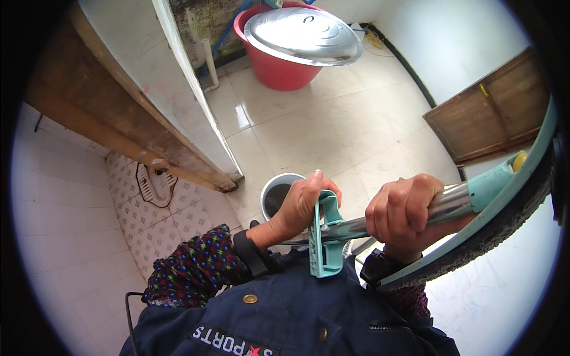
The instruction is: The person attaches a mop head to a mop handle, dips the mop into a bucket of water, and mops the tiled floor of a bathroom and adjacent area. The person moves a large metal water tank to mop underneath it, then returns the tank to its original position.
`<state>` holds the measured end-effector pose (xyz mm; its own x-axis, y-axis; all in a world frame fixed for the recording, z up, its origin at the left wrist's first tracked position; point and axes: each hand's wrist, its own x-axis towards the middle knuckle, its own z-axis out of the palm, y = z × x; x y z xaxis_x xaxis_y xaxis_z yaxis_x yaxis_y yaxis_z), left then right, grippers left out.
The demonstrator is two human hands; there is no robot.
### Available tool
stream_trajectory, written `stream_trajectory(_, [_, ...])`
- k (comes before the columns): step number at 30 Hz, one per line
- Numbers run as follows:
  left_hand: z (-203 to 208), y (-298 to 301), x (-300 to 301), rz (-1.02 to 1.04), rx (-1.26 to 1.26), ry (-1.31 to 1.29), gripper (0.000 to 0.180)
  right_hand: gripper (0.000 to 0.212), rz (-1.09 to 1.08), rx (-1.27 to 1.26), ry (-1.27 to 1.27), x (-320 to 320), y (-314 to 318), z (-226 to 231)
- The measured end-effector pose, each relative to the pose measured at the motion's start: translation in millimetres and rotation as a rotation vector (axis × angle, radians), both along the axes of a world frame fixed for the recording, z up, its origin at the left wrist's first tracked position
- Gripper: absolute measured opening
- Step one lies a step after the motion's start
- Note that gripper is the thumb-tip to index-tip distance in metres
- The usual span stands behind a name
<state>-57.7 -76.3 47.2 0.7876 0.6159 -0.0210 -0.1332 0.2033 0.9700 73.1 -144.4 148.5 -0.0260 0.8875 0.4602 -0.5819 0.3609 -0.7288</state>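
Right grip: right hand (pixel 405 207) wrapped firmly round the metal pole (pixel 454 203), close to the mop head (pixel 549 127).
Left grip: left hand (pixel 300 204) pinching the upper part of a green plastic bracket (pixel 317 255), thumb over its edge; pole passes through.
Mop: held crosswise before the body, above the floor (pixel 309 130); head out to the right, dark pad (pixel 504 228) along it.
Bucket (pixel 264 197): towards the floor's left edge, just beyond the left hand.
Far floor edge: red tub (pixel 276 71), shiny lid (pixel 285 35) across its top.
Bracket travel: sliding or fixed, can't tell.
Handling, judged: steady the pole right-handed, work the bracket straight along it, no twisting; keep fingertips out of the joint, head clear of the wooden panel (pixel 496 104).
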Motion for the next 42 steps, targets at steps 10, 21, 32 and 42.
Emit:
stream_trajectory(10, [12,9,17,-0.366,-0.221,-0.038,0.064,0.062,0.278,0.137,0.115,14,12,8])
stream_trajectory(21, [24,3,17,0.213,0.087,-0.011,0.063,0.073,-0.011,0.033,0.005,16,13,-1])
stream_trajectory(32, [41,4,22,0.328,0.148,-0.068,0.059,0.071,-0.051,0.097,-0.126,14,13,-11])
stream_trajectory(42, [33,12,20,0.334,0.121,-0.046,0.055,0.041,-0.379,-0.001,-0.406,35,-3,15])
